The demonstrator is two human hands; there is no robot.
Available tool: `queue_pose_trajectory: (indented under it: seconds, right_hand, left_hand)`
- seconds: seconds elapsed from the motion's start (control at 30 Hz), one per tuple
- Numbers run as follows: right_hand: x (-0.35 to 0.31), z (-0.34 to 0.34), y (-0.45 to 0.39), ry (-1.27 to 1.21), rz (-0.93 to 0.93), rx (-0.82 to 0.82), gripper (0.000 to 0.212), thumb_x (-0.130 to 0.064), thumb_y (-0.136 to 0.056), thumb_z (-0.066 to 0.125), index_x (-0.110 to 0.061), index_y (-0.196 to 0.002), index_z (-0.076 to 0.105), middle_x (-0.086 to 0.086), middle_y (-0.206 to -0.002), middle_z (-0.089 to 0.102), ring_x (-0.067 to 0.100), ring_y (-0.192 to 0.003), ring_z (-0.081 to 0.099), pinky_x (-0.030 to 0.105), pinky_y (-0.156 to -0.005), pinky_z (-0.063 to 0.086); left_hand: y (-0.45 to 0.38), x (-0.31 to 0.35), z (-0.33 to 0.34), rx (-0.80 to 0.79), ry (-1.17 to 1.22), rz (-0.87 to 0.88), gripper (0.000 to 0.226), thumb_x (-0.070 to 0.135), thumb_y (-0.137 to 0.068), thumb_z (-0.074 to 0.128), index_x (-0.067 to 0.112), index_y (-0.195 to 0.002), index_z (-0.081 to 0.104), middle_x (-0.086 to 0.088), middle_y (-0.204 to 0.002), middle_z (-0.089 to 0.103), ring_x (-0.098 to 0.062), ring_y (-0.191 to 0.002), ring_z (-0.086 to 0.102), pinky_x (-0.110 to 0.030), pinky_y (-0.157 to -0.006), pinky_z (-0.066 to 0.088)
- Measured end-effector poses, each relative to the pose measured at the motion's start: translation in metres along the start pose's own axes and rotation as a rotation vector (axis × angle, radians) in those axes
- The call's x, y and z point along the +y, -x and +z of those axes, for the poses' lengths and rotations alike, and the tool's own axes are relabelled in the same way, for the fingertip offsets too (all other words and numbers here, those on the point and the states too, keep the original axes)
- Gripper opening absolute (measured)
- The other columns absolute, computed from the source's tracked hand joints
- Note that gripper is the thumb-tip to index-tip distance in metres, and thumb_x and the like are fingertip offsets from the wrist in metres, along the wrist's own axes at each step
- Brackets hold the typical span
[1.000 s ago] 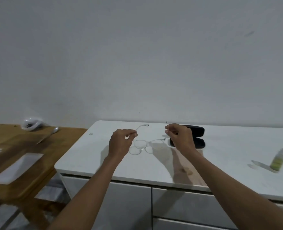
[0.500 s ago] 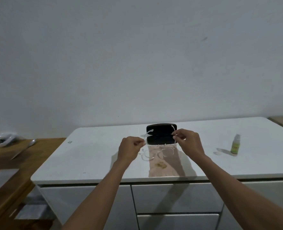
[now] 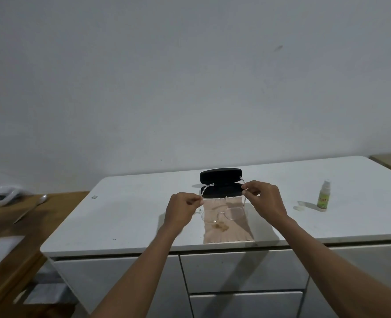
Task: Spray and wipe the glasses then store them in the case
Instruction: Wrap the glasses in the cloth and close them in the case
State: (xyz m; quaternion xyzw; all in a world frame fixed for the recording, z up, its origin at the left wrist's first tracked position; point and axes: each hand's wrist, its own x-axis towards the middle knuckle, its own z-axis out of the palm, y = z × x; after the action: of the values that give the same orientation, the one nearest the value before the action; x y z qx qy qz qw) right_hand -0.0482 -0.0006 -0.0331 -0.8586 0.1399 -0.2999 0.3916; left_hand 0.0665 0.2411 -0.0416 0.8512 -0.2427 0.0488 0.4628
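While two bare forearms reach forward from the bottom edge, the white drawer fronts (image 3: 240,271) of a cabinet sit below them, nearer than anything else. Above the drawers lies the white countertop (image 3: 125,216). On its front edge rests a beige cloth (image 3: 226,232) with a small brownish mark near its middle.

Just above the cloth, both hands hold a pair of clear-framed glasses (image 3: 222,213), lenses hanging down toward the cloth, temple arms open and pointing away. The left hand (image 3: 182,211) is curled with thumb and fingers pinching the left temple arm. The right hand (image 3: 264,200) pinches the right temple arm the same way.

Directly behind the glasses, a black case (image 3: 221,182) stands open on the counter, lid raised. To the right, well apart, a small green spray bottle (image 3: 323,196) stands upright, with a small clear cap (image 3: 298,207) lying beside it.

Compared with half a second earlier, the hands and glasses have kept much the same hold and position; a second ago the view was turned further left, with the case partly hidden by the right hand.

At far left a wooden table (image 3: 59,203) carries a spoon (image 3: 32,208).
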Motion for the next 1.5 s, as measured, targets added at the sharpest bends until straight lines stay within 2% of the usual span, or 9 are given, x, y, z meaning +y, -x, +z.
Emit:
queue_pose_trajectory:
  seconds: [0.23, 0.43, 0.6, 0.83, 1.03, 1.13, 1.3, 1.4, 1.5]
  right_hand:
    - [-0.004, -0.005, 0.001, -0.027, -0.027, -0.045, 0.012, -0.016, -0.087, 0.077, -0.025, -0.094, 0.080, -0.006, -0.085, 0.077, 0.006, -0.079, 0.071, 0.029, -0.078, 0.057]
    - [-0.003, -0.022, 0.000, -0.032, -0.051, -0.148, 0.049, 0.007, -0.072, 0.063, -0.032, -0.100, 0.075, -0.009, -0.090, 0.076, 0.013, -0.086, 0.070, 0.020, -0.076, 0.051]
    - [0.015, -0.020, -0.013, 0.015, 0.070, -0.143, 0.035, 0.000, -0.085, 0.059, -0.023, -0.101, 0.079, 0.000, -0.090, 0.078, 0.016, -0.087, 0.070, 0.024, -0.075, 0.050]
    - [0.034, -0.002, -0.038, 0.145, 0.106, -0.336, 0.009, -0.017, -0.089, 0.077, -0.024, -0.086, 0.080, -0.010, -0.072, 0.070, 0.012, -0.076, 0.065, 0.015, -0.061, 0.040]
    - [0.032, 0.015, -0.053, 0.262, 0.103, -0.378, 0.007, -0.037, -0.079, 0.085, -0.031, -0.082, 0.083, -0.006, -0.071, 0.074, 0.017, -0.073, 0.070, 0.033, -0.069, 0.056]
    - [0.031, 0.019, -0.054, 0.316, 0.112, -0.390, 0.007, -0.032, -0.078, 0.085, -0.029, -0.084, 0.082, -0.002, -0.084, 0.078, 0.020, -0.084, 0.071, 0.033, -0.076, 0.057]
    - [0.029, 0.020, -0.053, 0.282, 0.191, -0.419, 0.010, -0.027, -0.079, 0.083, -0.029, -0.073, 0.076, -0.013, -0.073, 0.071, 0.014, -0.082, 0.068, 0.028, -0.071, 0.049]
    - [0.028, 0.013, -0.054, 0.142, 0.234, -0.413, 0.022, -0.015, -0.081, 0.076, -0.027, -0.063, 0.075, -0.017, -0.060, 0.071, 0.001, -0.072, 0.065, 0.019, -0.065, 0.048]
    - [0.027, 0.003, -0.054, -0.100, 0.309, -0.439, 0.031, 0.003, -0.082, 0.065, -0.020, -0.065, 0.077, -0.001, -0.076, 0.078, 0.006, -0.061, 0.064, 0.020, -0.059, 0.052]
  left_hand:
    - [0.003, -0.001, 0.001, -0.030, 0.021, 0.030, 0.009, 0.029, -0.083, 0.082, 0.025, -0.091, 0.083, 0.006, -0.083, 0.079, -0.011, -0.079, 0.073, -0.039, -0.081, 0.059]
    - [0.004, 0.003, -0.008, -0.149, -0.076, 0.096, 0.045, 0.016, -0.072, 0.066, 0.028, -0.114, 0.073, 0.009, -0.099, 0.074, -0.016, -0.094, 0.065, -0.031, -0.086, 0.054]
    - [-0.007, -0.005, -0.004, -0.101, -0.082, 0.069, 0.040, -0.004, -0.083, 0.059, 0.020, -0.110, 0.076, 0.003, -0.096, 0.075, -0.021, -0.090, 0.067, -0.032, -0.086, 0.054]
    - [-0.036, -0.014, 0.013, -0.161, -0.159, 0.009, 0.015, 0.013, -0.089, 0.072, 0.021, -0.094, 0.083, 0.006, -0.085, 0.077, 0.002, -0.064, 0.060, -0.024, -0.069, 0.049]
    - [-0.052, -0.016, 0.023, -0.187, -0.200, -0.021, 0.007, 0.026, -0.082, 0.083, 0.021, -0.086, 0.083, 0.016, -0.069, 0.064, 0.001, -0.065, 0.061, -0.025, -0.064, 0.045]
    - [-0.053, -0.017, 0.026, -0.218, -0.187, -0.045, 0.017, 0.027, -0.077, 0.089, 0.020, -0.090, 0.082, 0.012, -0.077, 0.062, -0.006, -0.074, 0.061, -0.022, -0.069, 0.048]
    - [-0.052, -0.012, 0.030, -0.239, 0.013, -0.135, 0.016, -0.002, -0.077, 0.085, 0.012, -0.073, 0.078, 0.006, -0.063, 0.060, 0.001, -0.054, 0.057, -0.009, -0.056, 0.043]
    - [-0.053, -0.010, 0.026, -0.275, 0.127, -0.192, 0.026, -0.006, -0.074, 0.084, 0.017, -0.065, 0.077, 0.006, -0.056, 0.061, -0.009, -0.058, 0.058, -0.021, -0.062, 0.048]
    - [-0.050, -0.004, 0.015, -0.320, 0.298, -0.227, 0.020, -0.016, -0.078, 0.076, 0.004, -0.073, 0.076, 0.002, -0.058, 0.066, -0.014, -0.063, 0.066, -0.025, -0.067, 0.057]
